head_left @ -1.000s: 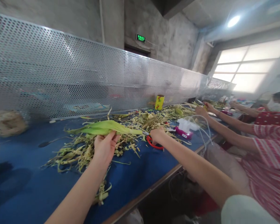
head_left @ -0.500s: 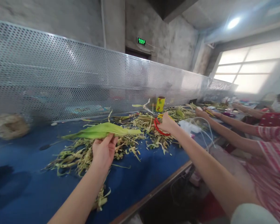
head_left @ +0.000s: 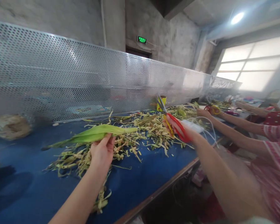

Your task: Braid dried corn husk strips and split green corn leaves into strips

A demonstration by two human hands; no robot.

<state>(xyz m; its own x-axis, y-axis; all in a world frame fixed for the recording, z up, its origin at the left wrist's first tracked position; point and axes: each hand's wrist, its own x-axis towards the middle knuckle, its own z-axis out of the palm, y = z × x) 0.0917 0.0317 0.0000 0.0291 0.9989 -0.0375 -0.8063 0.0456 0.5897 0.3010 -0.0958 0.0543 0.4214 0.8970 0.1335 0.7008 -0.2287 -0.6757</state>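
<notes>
A long green corn husk (head_left: pixel 93 134) lies across the fingers of my left hand (head_left: pixel 102 151), pinched between thumb and fingers above the table. Its pale stem end points right, and its narrow tip points left. My right hand (head_left: pixel 188 133), blurred by motion, is closed on scissors (head_left: pixel 178 125) with red and yellow handles. The blades point up and to the left, apart from the husk. Beneath both hands spreads a heap of dry husk scraps (head_left: pixel 128 146) on the blue tabletop (head_left: pixel 140 177).
Behind the scissor blades stands a yellow can-shaped container (head_left: pixel 163 101). A perforated metal screen (head_left: pixel 88 74) runs along the table's back. At right, a co-worker's arms (head_left: pixel 233 132) reach over the table near a white plastic bag (head_left: pixel 193 126). A brownish bundle (head_left: pixel 11 126) sits far left.
My right hand has moved right and toward me, and the scissors now point upward. The pale strip by the blades is no longer seen there. The husk has shifted slightly left.
</notes>
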